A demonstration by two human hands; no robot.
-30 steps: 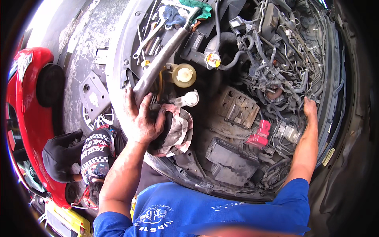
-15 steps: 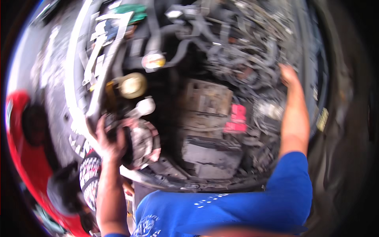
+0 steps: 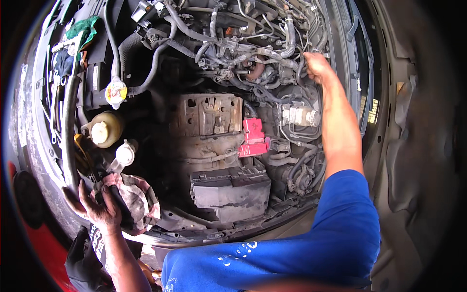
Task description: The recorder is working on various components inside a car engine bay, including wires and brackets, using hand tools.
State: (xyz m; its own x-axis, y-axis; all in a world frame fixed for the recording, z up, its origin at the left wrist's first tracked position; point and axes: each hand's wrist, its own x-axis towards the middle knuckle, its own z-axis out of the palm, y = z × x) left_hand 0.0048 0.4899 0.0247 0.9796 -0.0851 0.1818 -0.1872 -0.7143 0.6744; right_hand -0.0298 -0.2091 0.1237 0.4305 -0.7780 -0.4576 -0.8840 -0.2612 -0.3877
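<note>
Under the raised hood, my left hand (image 3: 100, 210) rests with its fingers spread on the front edge of the engine bay. A crumpled pinkish rag (image 3: 138, 199) lies just right of it. My right hand (image 3: 316, 67) reaches to the back of the bay, its fingers curled in by a dark hose (image 3: 300, 73). The fingertips are partly hidden, so what they pinch cannot be made out. Between my arms are a rusty battery tray (image 3: 206, 114), a red plastic cover (image 3: 253, 132) and a black fuse box (image 3: 233, 190).
A radiator cap (image 3: 116, 91), a yellowed reservoir (image 3: 106, 129) and a white filler cap (image 3: 125, 153) stand at the left. Wrenches and a green cloth (image 3: 85, 30) lie along the front edge. Another person (image 3: 85, 260) is low at the lower left, by a red car (image 3: 36, 243).
The view has swung, shifting the engine bay leftward in the picture, and the blur is gone. Both hands stay near the same parts; the right reaches slightly farther in.
</note>
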